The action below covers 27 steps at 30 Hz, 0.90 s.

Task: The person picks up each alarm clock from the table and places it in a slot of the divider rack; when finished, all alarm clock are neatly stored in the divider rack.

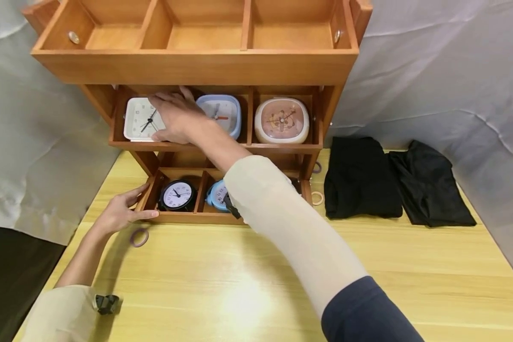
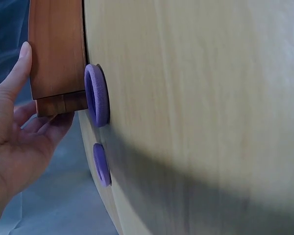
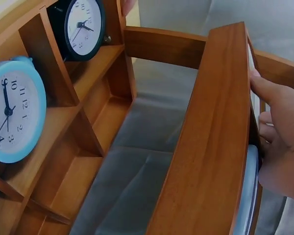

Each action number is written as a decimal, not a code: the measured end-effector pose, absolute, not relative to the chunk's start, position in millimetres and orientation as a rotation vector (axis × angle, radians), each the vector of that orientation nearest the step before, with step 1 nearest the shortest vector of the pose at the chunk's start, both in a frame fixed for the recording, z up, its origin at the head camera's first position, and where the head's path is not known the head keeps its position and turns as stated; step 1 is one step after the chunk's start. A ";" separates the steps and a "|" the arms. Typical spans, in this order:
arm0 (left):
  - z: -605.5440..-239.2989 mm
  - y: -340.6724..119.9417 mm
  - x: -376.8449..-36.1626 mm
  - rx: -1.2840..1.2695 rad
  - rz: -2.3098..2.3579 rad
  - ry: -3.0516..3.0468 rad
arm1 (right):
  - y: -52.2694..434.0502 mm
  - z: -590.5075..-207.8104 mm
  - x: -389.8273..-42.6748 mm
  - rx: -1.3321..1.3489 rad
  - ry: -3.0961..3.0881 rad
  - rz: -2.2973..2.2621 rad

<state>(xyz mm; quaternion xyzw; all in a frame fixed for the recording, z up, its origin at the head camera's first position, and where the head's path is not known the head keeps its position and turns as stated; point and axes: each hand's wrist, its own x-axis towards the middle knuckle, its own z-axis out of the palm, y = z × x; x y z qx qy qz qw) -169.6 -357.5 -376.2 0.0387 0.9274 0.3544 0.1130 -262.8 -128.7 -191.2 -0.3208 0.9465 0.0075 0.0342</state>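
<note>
1. Hands first: the right hand (image 1: 175,116) reaches into the middle tier of the wooden rack (image 1: 196,66), fingers nearly straight and spread, lying over the right part of the white square clock (image 1: 137,118) and against the divider next to it.
2. From the right wrist view, that hand's fingers (image 3: 272,93) lie flat behind the front rail of the tier; no grip around anything shows.
3. The white square clock stands in the left compartment of the middle tier, its face to the front, partly covered by the right hand.
4. Just right of the hand stands a light blue square clock (image 1: 222,114), and in the right compartment of the same tier a pink rounded clock (image 1: 282,121).
5. The left hand (image 1: 121,211) is open, thumb and fingers straight, pressed against the lower left corner of the rack where it meets the bench (image 1: 239,285).
6. A purple ring (image 1: 139,237) lies on the bench just beside the left hand; the left wrist view shows a second purple ring (image 2: 102,164) close to it.
7. The bottom tier holds a black round clock (image 1: 177,194) on the left and a blue round clock (image 1: 217,194) next to it, partly hidden by the right forearm.
8. The top tier is divided into three compartments.
9. Two black folded cloths (image 1: 363,178) lie on the bench right of the rack, with a pale ring (image 1: 317,198) between them and the rack.
</note>
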 end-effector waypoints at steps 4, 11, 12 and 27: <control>-377.0 -355.0 -171.8 0.109 1.016 2.726 | -128.6 -194.3 -263.2 -0.957 2.927 0.044; -375.1 -351.9 -180.1 0.125 0.998 2.713 | -116.3 -194.9 -260.6 -0.996 2.943 -0.043; -374.7 -352.4 -181.3 0.126 0.999 2.710 | -113.1 -194.7 -257.9 -1.030 2.954 -0.057; -371.1 -365.8 -184.1 0.128 0.883 2.744 | 37.4 -248.1 -162.2 -1.452 3.144 -0.392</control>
